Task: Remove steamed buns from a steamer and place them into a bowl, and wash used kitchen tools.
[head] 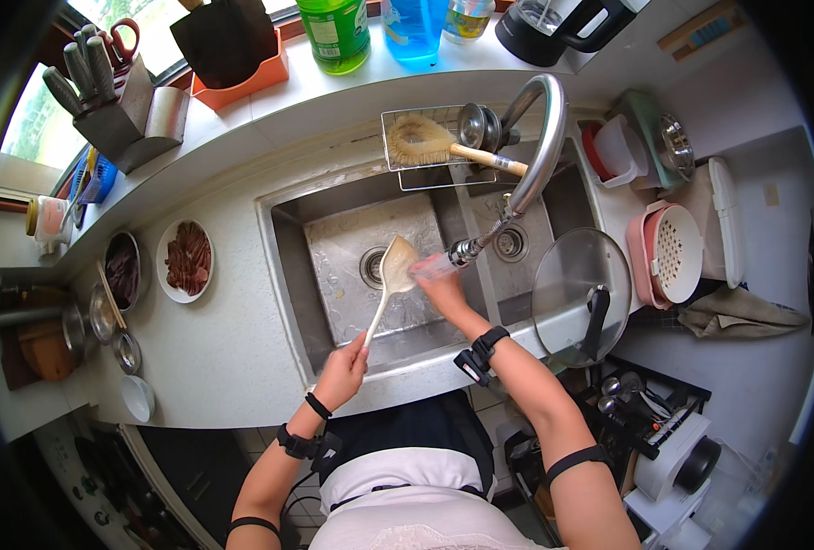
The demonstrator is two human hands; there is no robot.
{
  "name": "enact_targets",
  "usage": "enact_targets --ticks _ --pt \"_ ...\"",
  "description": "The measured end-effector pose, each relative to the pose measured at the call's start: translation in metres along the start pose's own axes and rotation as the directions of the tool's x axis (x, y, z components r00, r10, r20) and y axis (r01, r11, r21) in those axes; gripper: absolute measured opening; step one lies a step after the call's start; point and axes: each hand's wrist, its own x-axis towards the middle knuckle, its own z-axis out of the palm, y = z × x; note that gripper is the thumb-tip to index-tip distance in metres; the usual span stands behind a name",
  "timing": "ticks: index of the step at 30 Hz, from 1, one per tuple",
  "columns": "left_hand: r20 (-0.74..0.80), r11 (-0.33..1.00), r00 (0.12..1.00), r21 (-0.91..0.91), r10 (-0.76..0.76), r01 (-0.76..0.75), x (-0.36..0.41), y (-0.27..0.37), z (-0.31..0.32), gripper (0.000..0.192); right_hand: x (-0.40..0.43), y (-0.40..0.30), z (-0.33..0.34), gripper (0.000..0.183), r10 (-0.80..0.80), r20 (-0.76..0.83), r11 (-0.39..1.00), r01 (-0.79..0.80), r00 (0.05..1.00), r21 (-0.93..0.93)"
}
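Note:
My left hand is closed around the handle of a cream-coloured ladle or spatula, whose broad head is over the larger basin of a stainless steel sink. Right beside that head is my right hand, at the clear nozzle of the pull-down faucet. The nozzle and its spray partly cover my fingers, so their grip is hard to make out. Below the head lies the basin's drain. A long-handled bristle brush rests on a wire rack behind the basin.
A glass lid lies at the sink's right, near a pink colander. On the left counter stand a plate of sliced meat, a bowl of dark food and a small white bowl. A knife block is on the ledge.

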Motion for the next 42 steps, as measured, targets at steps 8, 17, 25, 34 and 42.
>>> enact_targets --ticks 8,17,25,34,42 --pt "-0.001 0.997 0.998 -0.049 -0.055 0.055 0.002 0.006 -0.002 0.034 0.000 0.002 0.009 0.013 0.061 -0.011 0.997 -0.060 0.998 0.056" --pt "-0.003 0.998 0.998 -0.017 -0.057 0.057 0.020 0.008 0.008 0.031 0.010 -0.035 -0.024 0.015 0.189 -0.020 0.982 -0.189 0.982 -0.002" --pt "0.023 0.977 0.994 -0.184 -0.106 0.108 0.043 0.018 0.026 0.031 -0.014 -0.061 -0.007 0.015 0.086 0.178 0.994 -0.096 0.980 0.046" --pt "0.123 0.943 0.984 -0.294 -0.125 0.157 0.060 0.025 0.027 0.037 -0.010 -0.061 -0.015 0.016 -0.011 0.130 1.000 0.010 0.991 0.014" --pt "0.165 0.944 0.977 -0.280 -0.132 0.175 0.055 0.041 0.038 0.037 0.018 -0.011 -0.023 0.015 0.101 0.010 0.990 -0.101 0.995 0.094"
